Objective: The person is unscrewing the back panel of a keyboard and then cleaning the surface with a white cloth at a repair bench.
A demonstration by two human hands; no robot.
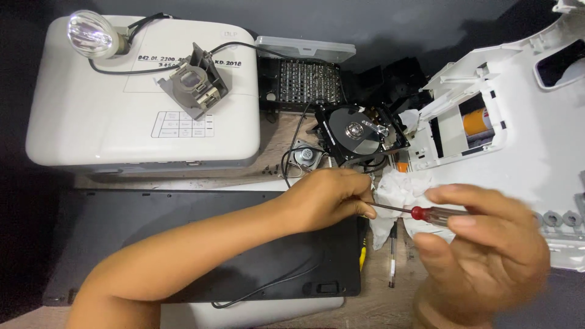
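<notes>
screwdriver (pixel 426 212), red-handled with thin shaft, pinched by left hand (pixel 332 198) and right hand (pixel 487 244).

white projector (pixel 109 116); right of it a silver-and-black drive (pixel 359 131), red-handled screwdriver (pixel 426 213), white tissue (pixel 393 189), orange roll (pixel 476 123), white casing (pixel 530 152).

A pale wooden worktop (pixel 378 304) with a worn, grainy surface carries everything; behind it runs a dark grey wall (pixel 365 21) (matt, crossed by soft shadows); light falls evenly from above; the left edge and lower right corner sink into near black.
</notes>
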